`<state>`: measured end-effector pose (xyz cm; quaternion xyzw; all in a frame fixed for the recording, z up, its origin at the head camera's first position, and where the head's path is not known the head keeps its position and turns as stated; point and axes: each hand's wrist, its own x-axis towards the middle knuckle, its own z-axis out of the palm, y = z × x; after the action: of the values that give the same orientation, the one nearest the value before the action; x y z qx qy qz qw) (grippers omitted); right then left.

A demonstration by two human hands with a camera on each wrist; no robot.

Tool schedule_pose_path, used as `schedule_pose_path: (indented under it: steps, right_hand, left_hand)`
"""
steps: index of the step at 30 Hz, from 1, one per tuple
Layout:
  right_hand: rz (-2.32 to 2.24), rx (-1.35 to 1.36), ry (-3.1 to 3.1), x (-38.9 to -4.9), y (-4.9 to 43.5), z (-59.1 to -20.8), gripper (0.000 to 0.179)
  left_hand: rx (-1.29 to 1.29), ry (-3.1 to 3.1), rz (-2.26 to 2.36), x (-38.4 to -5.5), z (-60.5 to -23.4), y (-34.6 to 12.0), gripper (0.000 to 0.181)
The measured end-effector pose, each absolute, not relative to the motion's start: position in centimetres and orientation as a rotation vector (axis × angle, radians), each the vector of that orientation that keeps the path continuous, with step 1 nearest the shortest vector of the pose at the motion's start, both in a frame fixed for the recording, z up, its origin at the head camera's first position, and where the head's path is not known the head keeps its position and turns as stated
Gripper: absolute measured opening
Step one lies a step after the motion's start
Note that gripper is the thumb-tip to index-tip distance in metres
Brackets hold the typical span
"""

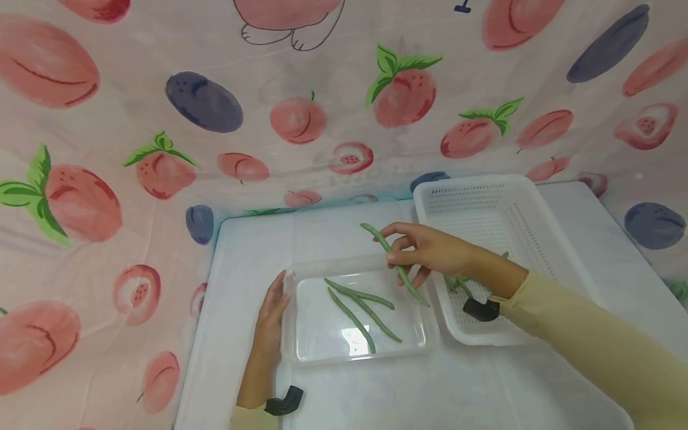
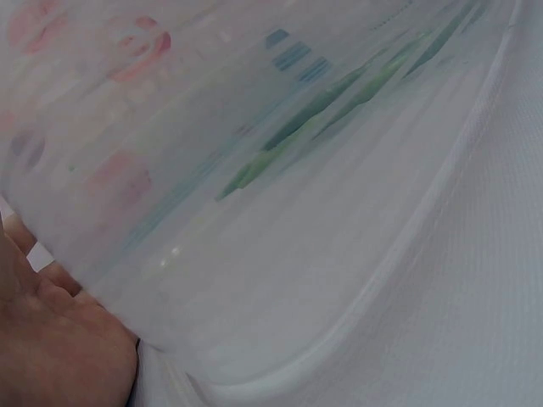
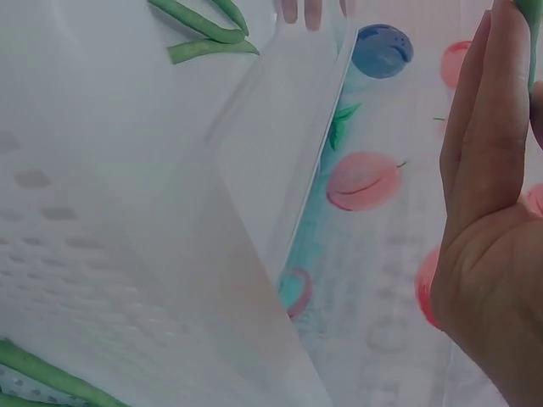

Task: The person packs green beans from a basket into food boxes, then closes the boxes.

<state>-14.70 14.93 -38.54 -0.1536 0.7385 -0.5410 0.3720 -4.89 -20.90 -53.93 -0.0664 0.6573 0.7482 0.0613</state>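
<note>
Green bean (image 1: 412, 289) slants far-left to near-right, pinched in the right hand (image 1: 430, 251); the clear tray (image 1: 312, 346) lies just left and below, touching the left hand (image 1: 270, 313), its fingers nearly straight

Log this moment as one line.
right hand: holds green bean; left hand: touches clear tray; tray: three beans; white basket: more beans

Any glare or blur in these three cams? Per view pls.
Head: bright glare patch on the clear tray's floor, near the green beans, which read distinctly; left wrist: beans smeared and jagged through the clear tray; right wrist: dim, nearby basket wall soft, right hand fairly crisp.
</note>
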Motion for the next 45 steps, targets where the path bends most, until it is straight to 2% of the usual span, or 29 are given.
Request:
schedule_pose_path:
  steps: [45]
  right_hand:
    - [-1.408,-0.428,1.801,-14.5,12.3,-39.2,0.054]
  left_hand:
    - [-0.184,1.985,2.256,-4.9,-54.0,-21.0,0.051]
